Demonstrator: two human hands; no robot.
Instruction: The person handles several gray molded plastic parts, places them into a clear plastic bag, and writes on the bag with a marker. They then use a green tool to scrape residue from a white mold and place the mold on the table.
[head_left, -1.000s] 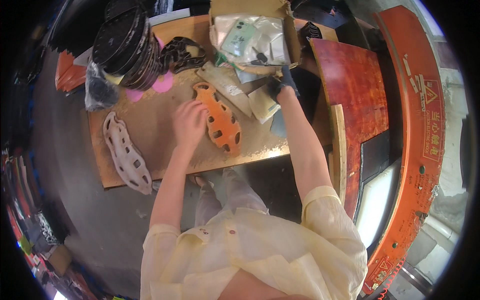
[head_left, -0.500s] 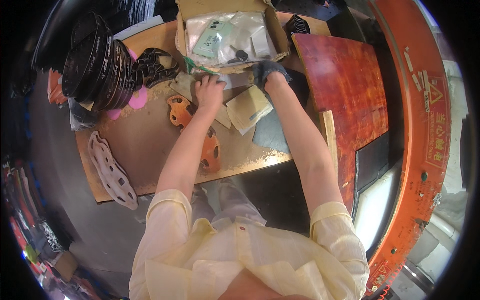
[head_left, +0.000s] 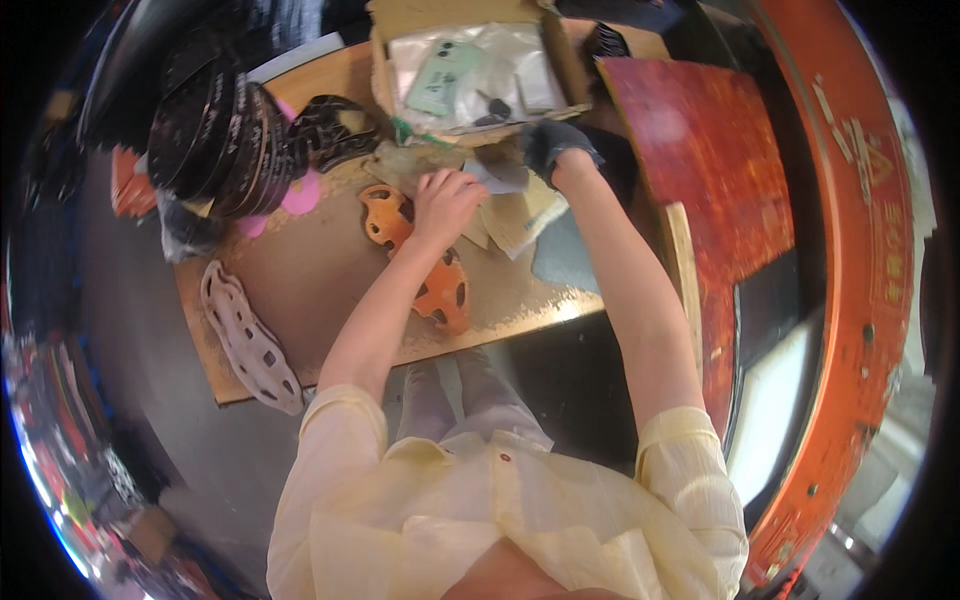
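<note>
My left hand (head_left: 447, 208) is over the middle of the table, its fingers closed on the edge of a small pale translucent sheet (head_left: 500, 178). A dark grey cloth covering, seemingly a glove (head_left: 556, 148), hides the fingers of my right hand (head_left: 574, 166). That hand is just in front of the open cardboard box (head_left: 582, 98), beside the sheet's right side. Below the sheet lie a yellowish paper packet (head_left: 525, 222) and a grey-blue piece of material (head_left: 566, 252). An orange perforated strip-shaped piece (head_left: 440, 300) lies partly under my left forearm.
Clear plastic bags, a green card (head_left: 440, 80) and a small black object fill the box. Black curved bands (head_left: 200, 150) are stacked at the left, near pink pieces (head_left: 300, 193). A pale perforated piece (head_left: 250, 340) lies at the table's left edge; a reddish board (head_left: 710, 170) stands right.
My left hand has drawn back slightly toward me, and the pale sheet has come with it, showing more. My right hand stays near the box. The whole view has shifted a little.
</note>
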